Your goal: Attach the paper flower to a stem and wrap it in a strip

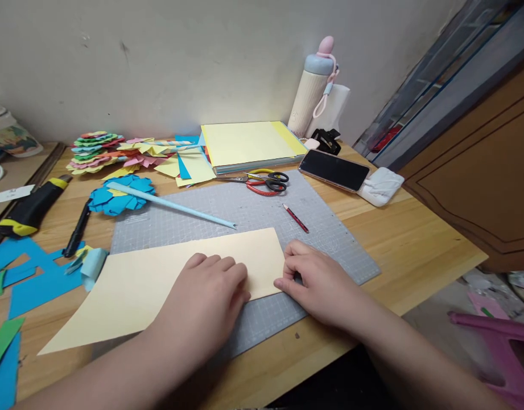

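A long cream sheet of paper (137,285) lies across the grey cutting mat (253,330), its left end reaching past the mat over the table. My left hand (206,296) rests on the sheet with curled fingers, thumb by the front edge. At the short right edge, my right hand (315,279) has its fingers bent together, with the thumb against the paper's corner. The fingertips of both hands are partly hidden. Beyond the sheet lie a red-and-black pencil (295,218) and a rolled light blue paper stick (176,205).
Scissors and pliers-like tools (265,182) lie before a stack of yellow paper (248,145). Paper flowers (120,196), a utility knife (33,208) and blue scraps (44,290) occupy the left. At the back right are a bottle (310,94), a phone (334,169) and a white case (381,187).
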### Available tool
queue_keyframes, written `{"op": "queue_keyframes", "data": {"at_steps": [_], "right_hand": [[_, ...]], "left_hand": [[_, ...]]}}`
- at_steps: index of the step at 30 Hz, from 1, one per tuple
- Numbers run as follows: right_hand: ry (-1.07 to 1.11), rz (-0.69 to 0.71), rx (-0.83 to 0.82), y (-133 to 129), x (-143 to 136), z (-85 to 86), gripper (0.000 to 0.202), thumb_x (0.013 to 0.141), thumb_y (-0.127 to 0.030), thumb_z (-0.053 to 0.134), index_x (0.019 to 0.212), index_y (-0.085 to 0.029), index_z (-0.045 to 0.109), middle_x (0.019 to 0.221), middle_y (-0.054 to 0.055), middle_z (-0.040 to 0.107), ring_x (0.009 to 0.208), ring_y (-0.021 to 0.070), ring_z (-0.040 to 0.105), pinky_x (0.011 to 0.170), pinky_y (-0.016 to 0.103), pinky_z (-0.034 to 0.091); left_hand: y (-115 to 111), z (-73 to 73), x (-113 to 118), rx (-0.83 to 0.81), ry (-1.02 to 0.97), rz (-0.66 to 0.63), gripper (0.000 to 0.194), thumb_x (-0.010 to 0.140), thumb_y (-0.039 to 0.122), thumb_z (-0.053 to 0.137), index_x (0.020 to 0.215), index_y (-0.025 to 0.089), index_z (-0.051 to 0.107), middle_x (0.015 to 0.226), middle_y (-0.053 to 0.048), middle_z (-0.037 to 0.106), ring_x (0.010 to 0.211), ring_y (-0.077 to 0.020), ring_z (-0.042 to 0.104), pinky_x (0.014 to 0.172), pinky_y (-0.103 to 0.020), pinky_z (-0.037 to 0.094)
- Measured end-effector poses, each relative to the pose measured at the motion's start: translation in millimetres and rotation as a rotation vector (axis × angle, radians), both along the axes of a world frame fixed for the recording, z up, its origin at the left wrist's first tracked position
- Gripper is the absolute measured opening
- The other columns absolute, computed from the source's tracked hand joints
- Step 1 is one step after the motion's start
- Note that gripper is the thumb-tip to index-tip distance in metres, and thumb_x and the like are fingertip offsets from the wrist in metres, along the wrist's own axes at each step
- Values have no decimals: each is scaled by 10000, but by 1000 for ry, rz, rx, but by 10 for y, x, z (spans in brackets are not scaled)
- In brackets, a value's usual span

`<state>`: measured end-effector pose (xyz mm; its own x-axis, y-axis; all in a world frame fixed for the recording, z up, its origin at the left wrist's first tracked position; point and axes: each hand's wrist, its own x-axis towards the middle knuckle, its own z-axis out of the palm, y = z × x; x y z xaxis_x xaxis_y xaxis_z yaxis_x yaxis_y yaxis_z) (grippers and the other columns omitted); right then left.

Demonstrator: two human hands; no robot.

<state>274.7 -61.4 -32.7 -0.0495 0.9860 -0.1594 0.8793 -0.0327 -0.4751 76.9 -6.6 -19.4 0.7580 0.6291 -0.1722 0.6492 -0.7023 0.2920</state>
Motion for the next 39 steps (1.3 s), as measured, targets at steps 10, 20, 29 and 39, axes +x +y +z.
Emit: {"op": "queue_keyframes", "data": {"at_steps": [10, 20, 29, 39], "right_hand": [[115, 14, 212, -143, 60, -84, 19, 862, -202, 579, 869, -184, 582, 968, 49, 559, 878, 184, 538, 756, 326, 414], [-96, 273, 321, -555, -264, -97, 397, 969, -240, 336, 1263, -98, 563, 832, 84, 631, 688, 206, 565, 581, 339, 399], [-229, 214, 247, -520, -340, -93, 399, 961, -217, 322, 1197, -119, 628, 793, 72, 635, 672, 219, 591, 571, 352, 360], [-123, 25, 75, -541, -32, -60, 494, 977, -273, 251, 802, -207, 708, 641, 31, 657, 650, 218, 638, 615, 354, 379]], "left_hand": [[-18, -79, -23, 64, -73, -203, 277, 873, 110, 507, 1005, 304, 655, 884, -5, 602, 845, -211, 516, 771, -378, 320], [-2, -75, -11, 4, -83, -184, 186, 879, 129, 513, 879, 266, 638, 867, 12, 597, 864, -207, 511, 794, -388, 325], [-11, -73, -12, 16, -64, -160, 249, 907, 152, 467, 920, 304, 664, 837, 12, 608, 853, -209, 520, 782, -398, 324], [2, -52, -9, -9, -63, -159, 289, 892, 126, 476, 955, 325, 676, 833, 16, 599, 837, -197, 520, 825, -399, 353]]}}
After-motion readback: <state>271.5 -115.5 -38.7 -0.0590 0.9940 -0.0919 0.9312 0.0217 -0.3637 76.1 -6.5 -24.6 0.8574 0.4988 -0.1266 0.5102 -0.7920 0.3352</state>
